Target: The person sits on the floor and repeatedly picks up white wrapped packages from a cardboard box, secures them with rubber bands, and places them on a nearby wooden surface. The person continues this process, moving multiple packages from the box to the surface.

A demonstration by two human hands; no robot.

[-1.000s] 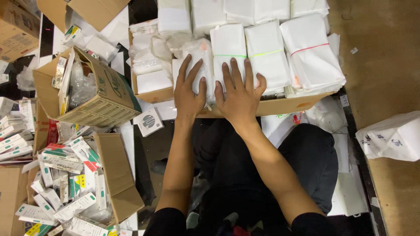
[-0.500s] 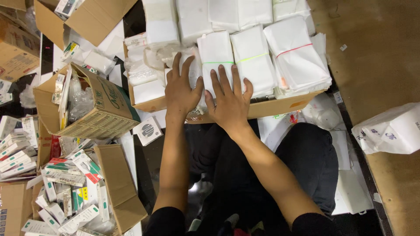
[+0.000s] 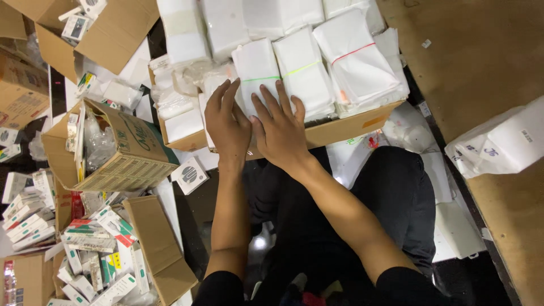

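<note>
I see both hands lying flat, fingers spread, gripping nothing: my left hand (image 3: 228,126) and right hand (image 3: 279,129) press on a white packet bundle (image 3: 258,73) bound with a green band, standing in a shallow cardboard tray (image 3: 340,129). Beside it sit a yellow-banded bundle (image 3: 306,79) and a red-banded bundle (image 3: 357,62). What lies under my palms is hidden. To the left stand an open tan carton (image 3: 133,161) and a heap of small green-and-white boxes (image 3: 90,238); right, a wooden board (image 3: 487,62).
</note>
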